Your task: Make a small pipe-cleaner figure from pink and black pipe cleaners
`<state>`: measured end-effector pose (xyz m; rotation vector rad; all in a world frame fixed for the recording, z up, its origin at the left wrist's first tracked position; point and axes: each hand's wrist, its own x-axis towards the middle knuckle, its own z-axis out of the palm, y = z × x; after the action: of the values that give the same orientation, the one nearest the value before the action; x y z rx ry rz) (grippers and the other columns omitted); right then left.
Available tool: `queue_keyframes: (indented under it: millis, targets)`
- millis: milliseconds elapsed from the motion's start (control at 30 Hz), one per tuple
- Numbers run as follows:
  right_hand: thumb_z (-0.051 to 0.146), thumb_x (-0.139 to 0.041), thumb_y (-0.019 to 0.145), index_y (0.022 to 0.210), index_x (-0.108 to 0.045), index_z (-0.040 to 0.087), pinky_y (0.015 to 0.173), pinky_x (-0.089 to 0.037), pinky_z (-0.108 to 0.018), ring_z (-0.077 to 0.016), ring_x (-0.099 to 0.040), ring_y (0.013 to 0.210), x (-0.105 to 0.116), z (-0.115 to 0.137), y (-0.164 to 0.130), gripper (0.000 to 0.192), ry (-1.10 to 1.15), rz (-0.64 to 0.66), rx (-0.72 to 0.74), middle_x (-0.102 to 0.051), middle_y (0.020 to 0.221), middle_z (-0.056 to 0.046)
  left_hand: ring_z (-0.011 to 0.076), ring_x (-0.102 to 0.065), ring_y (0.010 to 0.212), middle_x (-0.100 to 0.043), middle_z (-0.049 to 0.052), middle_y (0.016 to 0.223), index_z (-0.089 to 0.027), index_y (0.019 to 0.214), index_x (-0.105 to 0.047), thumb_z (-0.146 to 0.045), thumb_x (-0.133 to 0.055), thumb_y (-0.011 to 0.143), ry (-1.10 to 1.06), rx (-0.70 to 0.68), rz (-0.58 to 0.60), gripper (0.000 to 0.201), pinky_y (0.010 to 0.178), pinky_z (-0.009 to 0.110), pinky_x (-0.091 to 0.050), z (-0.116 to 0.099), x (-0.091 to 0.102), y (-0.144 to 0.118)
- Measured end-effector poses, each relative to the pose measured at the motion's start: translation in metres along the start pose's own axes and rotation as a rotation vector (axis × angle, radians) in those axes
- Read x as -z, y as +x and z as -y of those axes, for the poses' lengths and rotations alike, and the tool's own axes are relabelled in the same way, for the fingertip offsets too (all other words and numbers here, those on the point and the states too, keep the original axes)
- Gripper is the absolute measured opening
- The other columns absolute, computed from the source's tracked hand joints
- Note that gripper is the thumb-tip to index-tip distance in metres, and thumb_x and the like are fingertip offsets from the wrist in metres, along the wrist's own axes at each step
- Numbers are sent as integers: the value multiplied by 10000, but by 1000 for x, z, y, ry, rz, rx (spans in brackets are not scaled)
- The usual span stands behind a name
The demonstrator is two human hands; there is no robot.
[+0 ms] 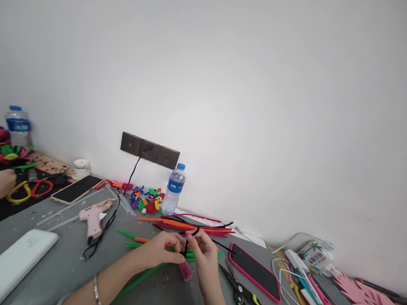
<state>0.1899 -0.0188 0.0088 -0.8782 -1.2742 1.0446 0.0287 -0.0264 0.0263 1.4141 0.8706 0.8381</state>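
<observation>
- White wall fills most of the view above a grey table (pixel 57 263)
- Pink-cased phone (pixel 255 271) lies just right of the hands, pliers (pixel 244 299) in front of it
- Pink glue gun (pixel 94 217) sits well left of the phone
- Left hand (pixel 160 250) and right hand (pixel 204 256) meet left of the phone, both pinching a black pipe cleaner (pixel 186 245)
- Small pink piece (pixel 185 271) hangs below their fingers
</observation>
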Motion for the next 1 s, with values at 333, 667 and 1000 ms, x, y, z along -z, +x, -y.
queue_keyframes:
  millis: [333, 667, 1000]
  targets:
    - [358, -736, 715, 769, -673, 182, 634, -518, -307, -196, -625, 675, 6, -6, 6, 194, -8, -183, 109, -655, 726, -38, 206, -669, 799, -697, 56, 903, -193, 1059, -590, -516, -790, 606, -374, 82, -320, 592, 642, 262, -433, -12, 5, 2]
    - [380, -713, 748, 798, -667, 188, 627, -518, -293, -185, -602, 679, 5, -15, 4, 203, -8, -114, 93, -643, 749, -37, 118, -565, 597, -575, -28, 614, -166, 794, -617, -506, -788, 619, -354, 30, -322, 419, 542, 210, -378, -6, 3, 2]
    - [435, -709, 740, 770, -668, 172, 612, -487, -282, -181, -595, 624, 5, -8, 4, 268, 21, -83, 11, -640, 639, -23, 132, -489, 569, -570, -9, 589, -137, 668, -635, -465, -707, 705, -42, -1, -86, 337, 559, 244, -328, 0, 1, 2]
